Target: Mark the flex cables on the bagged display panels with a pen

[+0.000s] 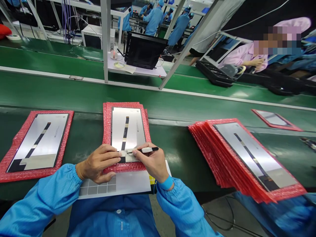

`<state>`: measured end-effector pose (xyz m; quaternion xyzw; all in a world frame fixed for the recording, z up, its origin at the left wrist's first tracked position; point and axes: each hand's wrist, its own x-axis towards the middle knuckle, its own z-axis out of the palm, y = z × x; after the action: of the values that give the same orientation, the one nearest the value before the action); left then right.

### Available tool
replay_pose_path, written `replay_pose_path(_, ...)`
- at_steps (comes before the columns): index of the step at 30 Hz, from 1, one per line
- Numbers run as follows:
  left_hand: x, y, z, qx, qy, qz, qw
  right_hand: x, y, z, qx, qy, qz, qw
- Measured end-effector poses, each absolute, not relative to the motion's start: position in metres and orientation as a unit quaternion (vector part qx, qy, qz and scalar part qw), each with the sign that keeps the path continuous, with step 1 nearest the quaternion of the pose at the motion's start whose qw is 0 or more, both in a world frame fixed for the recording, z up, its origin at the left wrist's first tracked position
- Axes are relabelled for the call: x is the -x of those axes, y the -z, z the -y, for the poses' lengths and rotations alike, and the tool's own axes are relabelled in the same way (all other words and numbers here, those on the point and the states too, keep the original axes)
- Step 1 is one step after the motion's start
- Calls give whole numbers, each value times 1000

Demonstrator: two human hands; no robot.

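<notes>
A display panel (133, 131) with a silver back and a dark flex strip lies on red bubble-wrap sleeves (107, 123) in front of me. My left hand (101, 163) rests over its lower left corner, fingers stretched out, fingertips at a small pale piece of tape (123, 153). In my right hand (154, 161) is a pair of slim black-and-white tweezers (148, 149), gripped like a pen, the thin tip touching the panel near that tape. A white sheet with grey squares (98, 189) sticks out below the sleeves.
To the left another panel (40, 138) lies on red bubble wrap. A tall, leaning stack of red sleeves (209, 154) with a panel on top stands at right. Behind the green bench (81, 89) are metal posts (105, 42), a monitor (145, 49) and several co-workers.
</notes>
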<state>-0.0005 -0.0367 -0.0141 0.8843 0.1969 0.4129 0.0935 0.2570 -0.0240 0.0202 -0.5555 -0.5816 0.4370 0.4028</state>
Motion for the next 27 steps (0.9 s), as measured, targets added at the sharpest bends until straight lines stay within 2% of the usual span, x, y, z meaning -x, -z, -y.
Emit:
replay_pose_path(10, 2, 15, 42, -911, -334, -228, 84, -260, -15, 22, 551, -460, 570, 400)
replay_pose_path(20, -8, 7, 49, -934, -222, -278, 35, -256, -20, 22, 548, -520, 460, 466)
replay_pose_path(27, -11, 10, 56, -930, -218, -296, 18, -257, -22, 23, 544, -523, 461, 467)
